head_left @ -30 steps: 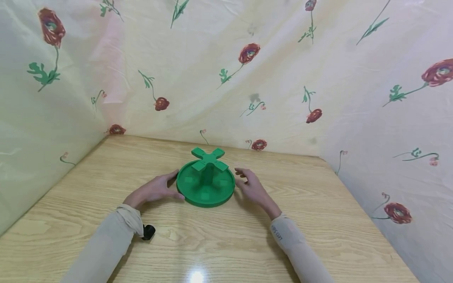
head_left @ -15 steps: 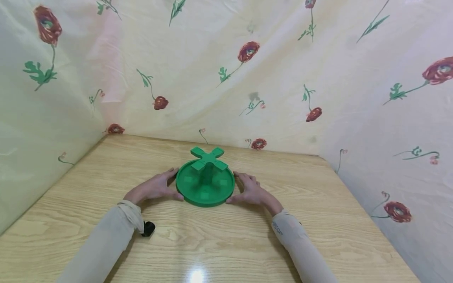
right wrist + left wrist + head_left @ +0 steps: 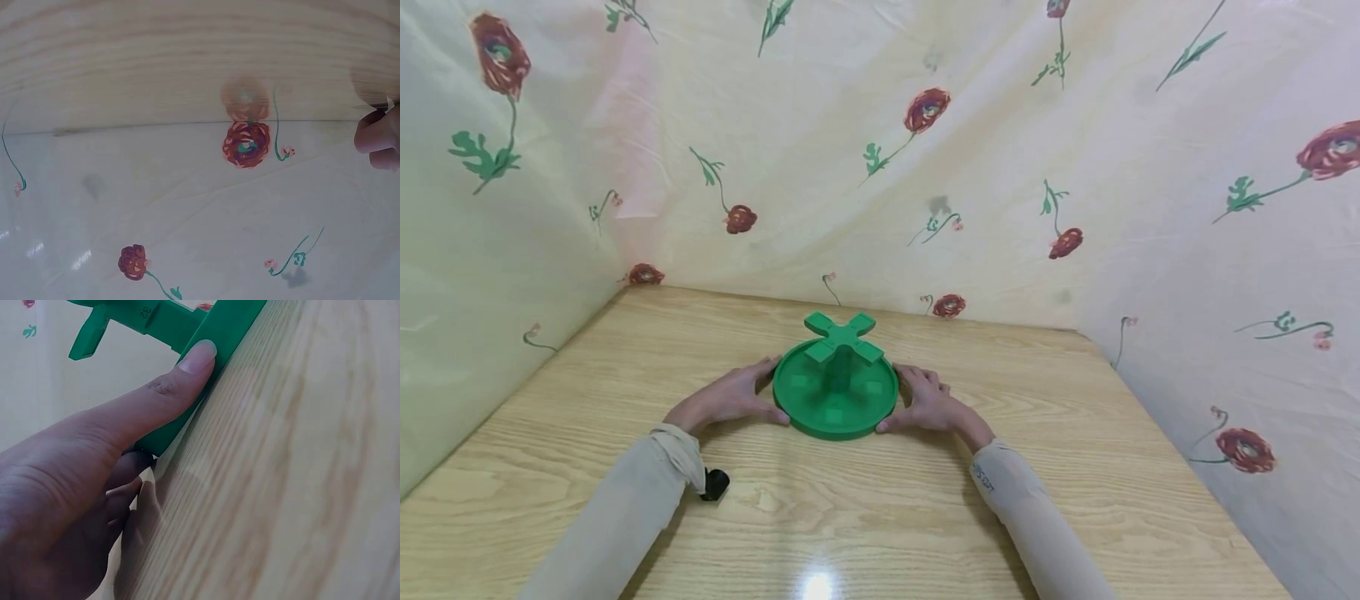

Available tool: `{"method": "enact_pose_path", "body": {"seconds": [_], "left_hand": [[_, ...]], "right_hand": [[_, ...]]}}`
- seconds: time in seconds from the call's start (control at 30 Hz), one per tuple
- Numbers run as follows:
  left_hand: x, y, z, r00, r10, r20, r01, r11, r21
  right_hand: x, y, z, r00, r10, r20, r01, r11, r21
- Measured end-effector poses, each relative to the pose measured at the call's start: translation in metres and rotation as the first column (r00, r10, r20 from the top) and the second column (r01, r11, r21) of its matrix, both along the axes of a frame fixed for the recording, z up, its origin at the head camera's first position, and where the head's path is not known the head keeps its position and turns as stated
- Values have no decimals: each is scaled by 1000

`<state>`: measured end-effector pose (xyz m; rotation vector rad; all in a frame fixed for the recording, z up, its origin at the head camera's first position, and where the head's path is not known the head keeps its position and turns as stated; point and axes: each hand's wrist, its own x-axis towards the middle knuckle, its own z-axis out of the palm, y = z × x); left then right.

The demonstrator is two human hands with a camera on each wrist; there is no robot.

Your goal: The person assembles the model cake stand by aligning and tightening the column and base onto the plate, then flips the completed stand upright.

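Note:
A green round stand (image 3: pixel 835 417) rests on the wooden table, with a shallow raised rim, a central post and a four-armed cross (image 3: pixel 842 335) on top. My left hand (image 3: pixel 727 400) grips its left edge, thumb at the near side and fingers further back. In the left wrist view the thumb (image 3: pixel 200 357) presses on the side of the green base (image 3: pixel 234 328). From the right, my right hand (image 3: pixel 928 404) holds the opposite edge between thumb and fingers. Only a few right fingertips (image 3: pixel 375 140) show in the right wrist view; the stand is out of that view.
The wood-grain table (image 3: pixel 850 517) runs back to a pale flowered sheet (image 3: pixel 820 167) hung behind and at both sides. A small black object (image 3: pixel 715 485) sits at the left sleeve (image 3: pixel 625 500).
My right hand has moved in against the stand's right edge, its thumb coming round to the near side. The left hand keeps its hold, and the stand stays in place.

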<state>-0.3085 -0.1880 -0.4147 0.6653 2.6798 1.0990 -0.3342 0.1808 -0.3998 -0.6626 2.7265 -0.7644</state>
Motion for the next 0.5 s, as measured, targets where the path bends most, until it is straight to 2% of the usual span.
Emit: {"method": "enact_pose_path", "body": {"seconds": [0.33,0.5], "left_hand": [[-1,0,0,1000,-17,0,17,998,66],[-2,0,0,1000,-14,-23,15,999,50]], "right_hand": [[0,-1,-1,1000,16,-27,-16,1000,-17],[2,0,-2,999,21,-31,-22,999,-30]]}}
